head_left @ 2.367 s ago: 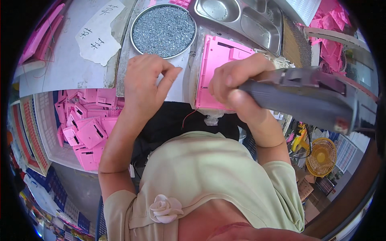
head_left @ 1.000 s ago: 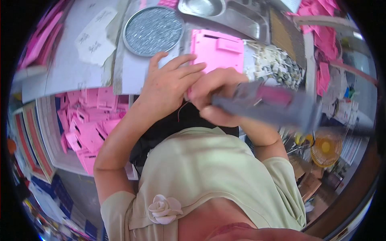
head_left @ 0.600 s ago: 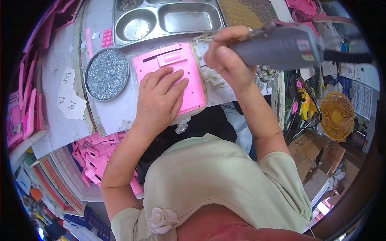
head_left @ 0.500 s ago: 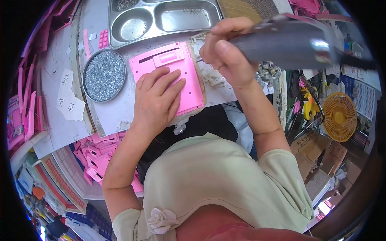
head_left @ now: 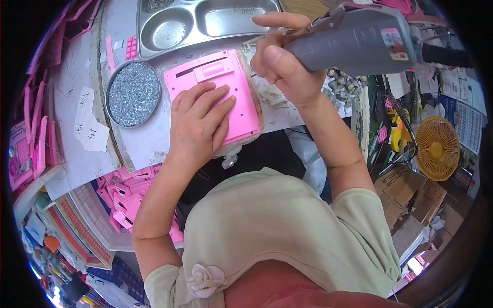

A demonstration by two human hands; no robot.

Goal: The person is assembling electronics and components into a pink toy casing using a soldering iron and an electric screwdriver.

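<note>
Containing metal bits [head_left: 133, 95]: dish [head_left: 107, 100] | pink parts [head_left: 128, 206] (jumbled): crate [head_left: 84, 210] | hands [head_left: 197, 123] [head_left: 291, 74]: casing [head_left: 242, 115], tool [head_left: 354, 46]

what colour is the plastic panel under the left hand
The panel under the left hand is pink, clearest in the head view.

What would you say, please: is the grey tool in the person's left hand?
No, the right hand grips the grey tool, while the left hand rests on the pink panel.
</note>
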